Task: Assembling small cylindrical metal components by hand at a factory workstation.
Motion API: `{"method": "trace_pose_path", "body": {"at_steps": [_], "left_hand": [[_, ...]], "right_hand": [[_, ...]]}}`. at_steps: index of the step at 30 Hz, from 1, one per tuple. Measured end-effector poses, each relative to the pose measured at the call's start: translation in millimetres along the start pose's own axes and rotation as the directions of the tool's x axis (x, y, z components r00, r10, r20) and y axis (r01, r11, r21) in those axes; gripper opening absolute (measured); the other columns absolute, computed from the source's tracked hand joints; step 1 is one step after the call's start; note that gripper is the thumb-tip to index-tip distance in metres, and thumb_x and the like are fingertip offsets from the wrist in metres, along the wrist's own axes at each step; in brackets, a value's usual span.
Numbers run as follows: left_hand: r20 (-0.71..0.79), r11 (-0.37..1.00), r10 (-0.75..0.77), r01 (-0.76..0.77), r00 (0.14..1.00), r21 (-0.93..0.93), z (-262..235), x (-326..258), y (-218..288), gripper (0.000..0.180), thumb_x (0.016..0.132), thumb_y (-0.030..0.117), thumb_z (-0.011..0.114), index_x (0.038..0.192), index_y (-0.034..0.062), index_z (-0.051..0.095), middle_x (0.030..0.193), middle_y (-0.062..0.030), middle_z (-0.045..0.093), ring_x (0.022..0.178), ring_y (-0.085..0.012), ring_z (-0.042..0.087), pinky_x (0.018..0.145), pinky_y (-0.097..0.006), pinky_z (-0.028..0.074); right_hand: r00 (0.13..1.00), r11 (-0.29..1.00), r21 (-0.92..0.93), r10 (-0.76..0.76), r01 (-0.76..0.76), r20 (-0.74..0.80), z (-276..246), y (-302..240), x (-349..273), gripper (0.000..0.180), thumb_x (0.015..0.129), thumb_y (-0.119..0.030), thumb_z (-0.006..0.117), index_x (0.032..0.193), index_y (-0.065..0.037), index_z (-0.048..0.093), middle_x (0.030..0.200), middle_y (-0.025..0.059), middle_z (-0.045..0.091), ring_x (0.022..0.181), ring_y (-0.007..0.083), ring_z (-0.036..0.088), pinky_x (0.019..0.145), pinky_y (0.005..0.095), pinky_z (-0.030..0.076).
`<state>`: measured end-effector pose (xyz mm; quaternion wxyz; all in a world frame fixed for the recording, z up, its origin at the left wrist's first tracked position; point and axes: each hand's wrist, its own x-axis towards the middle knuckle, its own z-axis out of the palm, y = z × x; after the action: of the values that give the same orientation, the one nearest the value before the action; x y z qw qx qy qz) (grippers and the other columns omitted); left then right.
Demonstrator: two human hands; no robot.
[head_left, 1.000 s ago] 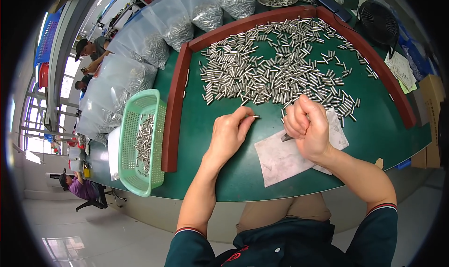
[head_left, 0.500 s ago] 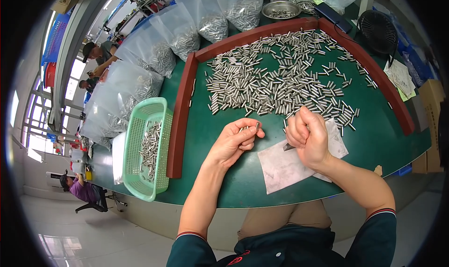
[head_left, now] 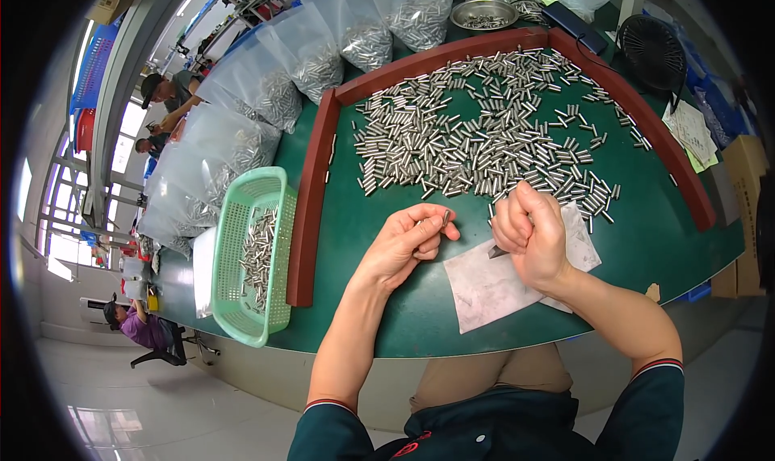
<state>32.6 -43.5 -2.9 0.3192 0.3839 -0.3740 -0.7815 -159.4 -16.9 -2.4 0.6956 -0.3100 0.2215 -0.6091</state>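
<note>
Between thumb and forefinger, my left hand (head_left: 408, 243) pinches a small metal pin (head_left: 446, 217). My right hand (head_left: 533, 239) is closed in a loose fist just to its right. From beneath that fist pokes a dark flat tip (head_left: 496, 253); the rest of this object is hidden by the fingers. Under my right hand lies a smudged white cloth or paper sheet (head_left: 484, 287), partly folded. Beyond both hands, a large heap of shiny metal pins (head_left: 476, 150) spreads over the green tabletop (head_left: 408, 324).
Dark red rails (head_left: 305, 219) border the pin heap. Outside the left rail stands a green plastic basket (head_left: 278, 308) with pins in it. Clear bags of pins (head_left: 278, 98) line the far left; a metal bowl (head_left: 484, 13) and a black fan (head_left: 652, 53) stand farther back.
My left hand and the pin have shifted only very slightly. My right hand stays almost where it was, over the white sheet.
</note>
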Motion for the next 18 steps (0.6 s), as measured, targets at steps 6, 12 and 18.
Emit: {"method": "trace_pose_path", "body": {"at_steps": [6,12,18], "left_hand": [[0.034,0.615,0.136,-0.111,0.990,0.780,27,-12,-5,0.012,0.078,0.011,0.059,0.075,0.0012,0.052,0.063,0.0005,0.050,0.054,-0.0061,0.044,0.048,-0.020,0.034],[0.038,0.293,0.252,-0.113,0.967,0.950,43,-16,-13,0.013,0.072,0.008,0.061,0.070,0.0000,0.052,0.050,-0.0074,0.045,0.043,-0.0151,0.041,0.043,-0.028,0.032],[0.049,0.251,0.269,-0.119,0.962,0.961,45,-16,-14,0.014,0.072,0.009,0.062,0.070,0.0002,0.051,0.047,-0.0081,0.044,0.041,-0.0168,0.040,0.042,-0.029,0.032]], "right_hand": [[1.000,1.000,0.011,-0.012,0.012,0.014,1,-2,1,0.043,0.089,-0.022,0.033,0.049,-0.009,0.027,0.043,-0.0007,0.027,0.038,0.0068,0.019,0.037,0.0224,0.016],[1.000,1.000,0.022,0.001,-0.001,0.017,3,3,-2,0.042,0.088,-0.022,0.034,0.049,-0.009,0.028,0.044,-0.0013,0.027,0.040,0.0067,0.021,0.038,0.0223,0.017],[1.000,1.000,0.030,-0.008,0.008,0.019,2,6,-5,0.042,0.088,-0.023,0.035,0.049,-0.009,0.028,0.044,-0.0008,0.029,0.040,0.0064,0.023,0.038,0.0219,0.019]]}}
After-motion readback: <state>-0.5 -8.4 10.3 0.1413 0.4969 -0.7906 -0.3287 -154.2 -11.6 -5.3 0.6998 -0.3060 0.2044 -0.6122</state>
